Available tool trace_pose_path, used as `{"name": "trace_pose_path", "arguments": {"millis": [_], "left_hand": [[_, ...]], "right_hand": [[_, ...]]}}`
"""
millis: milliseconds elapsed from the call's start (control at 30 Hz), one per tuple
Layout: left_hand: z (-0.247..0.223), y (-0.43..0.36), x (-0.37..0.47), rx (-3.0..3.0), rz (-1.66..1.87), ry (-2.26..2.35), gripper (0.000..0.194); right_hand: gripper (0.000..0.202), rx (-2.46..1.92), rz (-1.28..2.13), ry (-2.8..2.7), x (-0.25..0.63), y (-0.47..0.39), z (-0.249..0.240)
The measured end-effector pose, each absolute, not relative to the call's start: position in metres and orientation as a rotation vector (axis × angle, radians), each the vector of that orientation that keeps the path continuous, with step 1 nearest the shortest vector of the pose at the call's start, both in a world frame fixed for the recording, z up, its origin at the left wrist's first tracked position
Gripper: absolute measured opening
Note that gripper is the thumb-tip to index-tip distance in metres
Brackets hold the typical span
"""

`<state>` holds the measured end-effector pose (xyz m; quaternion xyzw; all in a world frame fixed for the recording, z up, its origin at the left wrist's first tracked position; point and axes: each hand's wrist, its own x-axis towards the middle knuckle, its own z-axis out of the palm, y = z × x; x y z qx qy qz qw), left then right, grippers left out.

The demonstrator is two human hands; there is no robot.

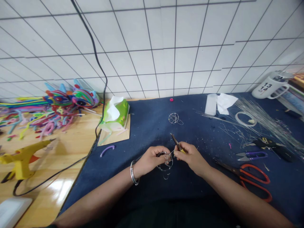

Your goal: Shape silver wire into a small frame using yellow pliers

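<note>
My left hand [152,160], with a silver bangle at the wrist, is closed around one side of a round wire frame [169,168] of thin silvery wire. In my right hand [190,156] is a pair of pliers [175,140] with dark jaws pointing up and to the left and a yellow handle, mostly covered by my palm. A wire end runs from the frame to the fingertips of my right hand. Beyond both hands, a second small wire frame [173,118] lies on the dark blue cloth [147,117].
On the right lie orange-handled scissors [255,173], purple thread snips [254,155], black-handled cutters [273,147], a wire coil [245,118] and loose straight wires. A white mug [268,86] stands behind. Leftward are a tissue pack [116,110], a yellow glue gun [22,160], its cable and colourful pipe cleaners [48,128].
</note>
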<state>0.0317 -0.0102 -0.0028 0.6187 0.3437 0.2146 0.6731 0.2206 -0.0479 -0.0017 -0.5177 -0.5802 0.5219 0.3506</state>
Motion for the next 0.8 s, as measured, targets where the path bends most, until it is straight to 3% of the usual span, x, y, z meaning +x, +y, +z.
{"name": "trace_pose_path", "arguments": {"millis": [300, 800], "left_hand": [[-0.004, -0.003, 0.023, 1.241, 0.604, 0.67, 0.017], [-0.002, 0.004, 0.017, 1.248, 0.61, 0.682, 0.017]], "right_hand": [[0.006, -1.428, 0.78, -1.955, 0.243, -0.036, -0.004], [0.011, -1.248, 0.356, -2.372, 0.238, -0.038, -0.005]]}}
